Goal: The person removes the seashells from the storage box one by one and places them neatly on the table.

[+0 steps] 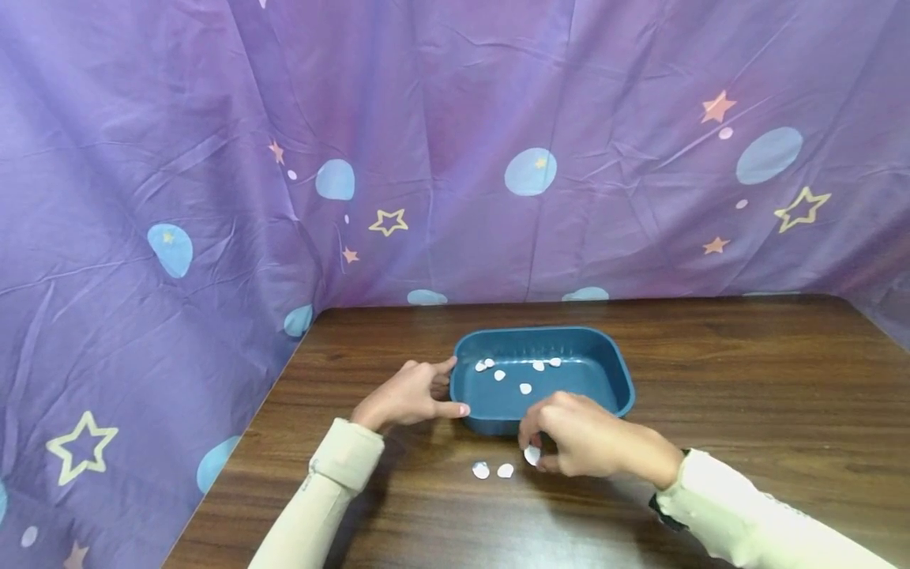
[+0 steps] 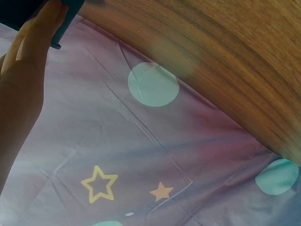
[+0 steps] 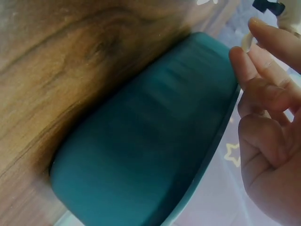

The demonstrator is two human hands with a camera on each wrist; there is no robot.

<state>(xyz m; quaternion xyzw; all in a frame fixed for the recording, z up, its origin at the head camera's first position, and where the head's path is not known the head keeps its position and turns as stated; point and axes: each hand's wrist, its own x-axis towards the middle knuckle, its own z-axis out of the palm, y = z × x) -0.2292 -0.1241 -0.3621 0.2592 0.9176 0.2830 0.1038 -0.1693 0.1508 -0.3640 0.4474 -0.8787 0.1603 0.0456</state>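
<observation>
My right hand (image 1: pixel 579 435) pinches a small white shell-like piece (image 1: pixel 532 455) between thumb and fingertips, just in front of a blue-green plastic tray (image 1: pixel 622 371). Seen from the right wrist, the pinched piece (image 3: pixel 247 42) is thin and curved, beside the tray's outer wall (image 3: pixel 136 136). At the tray's left end, my left hand (image 1: pixel 412 393) rests with thumb and index finger spread against the rim. Several similar white pieces (image 1: pixel 525 389) lie scattered on the tray floor. Two more, a left piece (image 1: pixel 481 471) and a right piece (image 1: pixel 505 471), lie on the table before the tray.
The brown wood-grain table (image 1: pixel 746 395) extends to both sides of the tray. Behind it and along the left side hangs a purple cloth (image 1: pixel 455 158) printed with stars and blue ovals. The table's left edge (image 1: pixel 263 387) runs beside the left forearm.
</observation>
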